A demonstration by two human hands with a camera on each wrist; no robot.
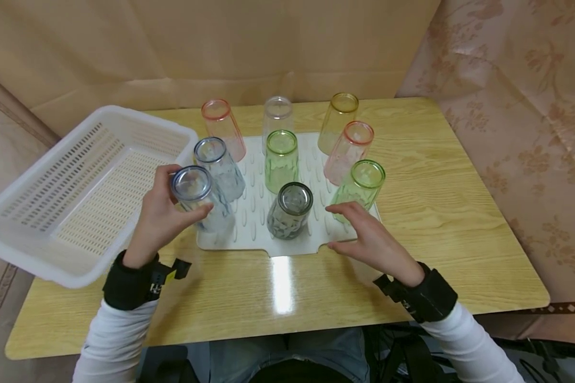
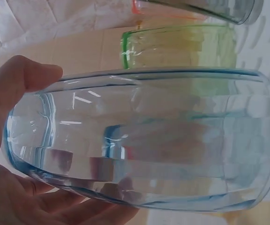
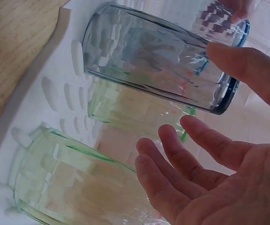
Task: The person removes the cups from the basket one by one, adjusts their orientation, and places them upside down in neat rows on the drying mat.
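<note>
My left hand [image 1: 165, 213] grips a blue drinking glass [image 1: 206, 205] at the front left corner of the white drying mat [image 1: 254, 231], thumb on one side and fingers on the other. In the left wrist view the glass [image 2: 149, 145] fills most of the picture. A second blue glass [image 1: 222, 170] stands just behind it. My right hand [image 1: 369, 239] is held with its fingers spread and nothing between them. It lies between a green glass [image 1: 361, 186] and a dark grey glass [image 1: 289, 210]; the right wrist view shows the grey glass [image 3: 153, 56] beyond the thumb.
A white slotted basket [image 1: 33, 260] sits left of the mat. More upside-down glasses stand behind: a pink one [image 1: 225, 133], a clear one [image 1: 278, 114], a yellow one [image 1: 337, 122], another pink one [image 1: 347, 154] and a green one [image 1: 281, 165]. The wooden table [image 1: 460, 239] extends to the right.
</note>
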